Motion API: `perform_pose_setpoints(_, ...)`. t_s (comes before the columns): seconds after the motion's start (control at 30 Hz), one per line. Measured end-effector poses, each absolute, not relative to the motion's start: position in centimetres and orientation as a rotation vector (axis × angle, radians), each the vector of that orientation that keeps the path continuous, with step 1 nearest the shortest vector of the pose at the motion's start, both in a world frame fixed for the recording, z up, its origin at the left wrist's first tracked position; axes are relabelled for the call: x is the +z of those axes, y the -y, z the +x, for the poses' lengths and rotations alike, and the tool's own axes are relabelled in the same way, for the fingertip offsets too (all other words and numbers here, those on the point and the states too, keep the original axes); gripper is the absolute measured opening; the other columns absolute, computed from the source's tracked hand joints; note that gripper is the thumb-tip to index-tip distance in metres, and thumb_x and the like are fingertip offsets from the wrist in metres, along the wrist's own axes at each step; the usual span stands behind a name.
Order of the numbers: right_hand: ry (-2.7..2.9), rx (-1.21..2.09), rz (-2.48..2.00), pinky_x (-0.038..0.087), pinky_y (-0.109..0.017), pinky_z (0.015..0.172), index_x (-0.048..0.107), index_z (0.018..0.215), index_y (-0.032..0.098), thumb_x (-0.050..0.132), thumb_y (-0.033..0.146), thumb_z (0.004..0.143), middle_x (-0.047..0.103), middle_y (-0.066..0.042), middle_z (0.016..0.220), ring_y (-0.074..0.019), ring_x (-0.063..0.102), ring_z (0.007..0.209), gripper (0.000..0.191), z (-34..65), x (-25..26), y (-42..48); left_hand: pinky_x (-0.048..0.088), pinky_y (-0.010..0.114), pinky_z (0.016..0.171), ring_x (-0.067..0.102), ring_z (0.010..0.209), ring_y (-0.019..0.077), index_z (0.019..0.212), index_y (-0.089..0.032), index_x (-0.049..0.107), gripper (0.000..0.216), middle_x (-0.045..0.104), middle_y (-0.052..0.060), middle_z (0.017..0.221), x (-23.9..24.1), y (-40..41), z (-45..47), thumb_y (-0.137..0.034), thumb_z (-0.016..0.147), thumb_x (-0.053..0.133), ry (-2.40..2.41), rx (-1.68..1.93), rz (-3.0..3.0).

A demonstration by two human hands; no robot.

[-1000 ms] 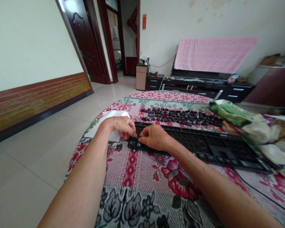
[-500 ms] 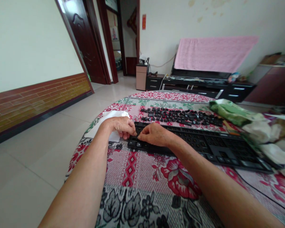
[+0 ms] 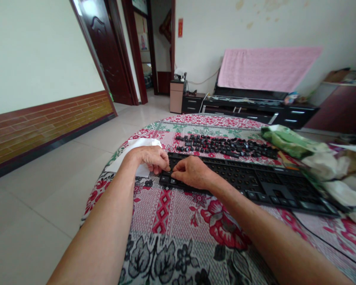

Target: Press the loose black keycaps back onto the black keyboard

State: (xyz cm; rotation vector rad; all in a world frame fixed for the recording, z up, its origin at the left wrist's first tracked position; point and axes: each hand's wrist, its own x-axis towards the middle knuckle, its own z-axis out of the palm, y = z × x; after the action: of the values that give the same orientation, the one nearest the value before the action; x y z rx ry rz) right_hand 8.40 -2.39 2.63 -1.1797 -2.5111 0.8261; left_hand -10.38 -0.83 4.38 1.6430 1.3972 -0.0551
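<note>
On the far left, a dark red door (image 3: 109, 51) is standing beyond the tiled floor (image 3: 38, 186). At the table's left edge, a white sheet (image 3: 123, 158) is lying partly under the left wrist. The left hand (image 3: 158, 159) is bending its fingers narrowly over the left end of a black keyboard (image 3: 240, 176); whether they are gripping a small piece, I cannot tell. Just beside it, the right hand (image 3: 192, 172) is holding thumb and forefinger close together above the same end; what is between them, I cannot tell. The keyboard is lying across the flowered tablecloth (image 3: 178, 219), stretching rightward, with 2 keycaps (image 3: 165, 179) sitting at its near left corner. Behind it, many loose black keys (image 3: 234, 146) are lying in a long scatter. Farther right, a green package (image 3: 287, 140) is resting near them, and a thin cable (image 3: 329, 246) is running toward the right edge.
</note>
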Motion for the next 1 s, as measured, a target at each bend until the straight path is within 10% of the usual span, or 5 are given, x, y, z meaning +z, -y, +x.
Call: perform_pose_setpoints(1.0, 2.503, 0.920, -1.145, 0.029, -0.022, 0.042, 0.068, 0.069, 0.016, 0.050, 0.033, 0.067, 0.056, -0.001, 0.055, -0.0079, 0.042, 0.046, 0.024, 8.29, 2.62, 2.04, 0.042, 0.026, 0.056, 0.054, 0.056, 0.0122, 0.075, -0.018, 0.057, 0.030, 0.057, -0.001, 0.055, 4.28, 0.77, -10.30, -0.043, 0.058, 0.061, -1.376, -0.049, 1.678)
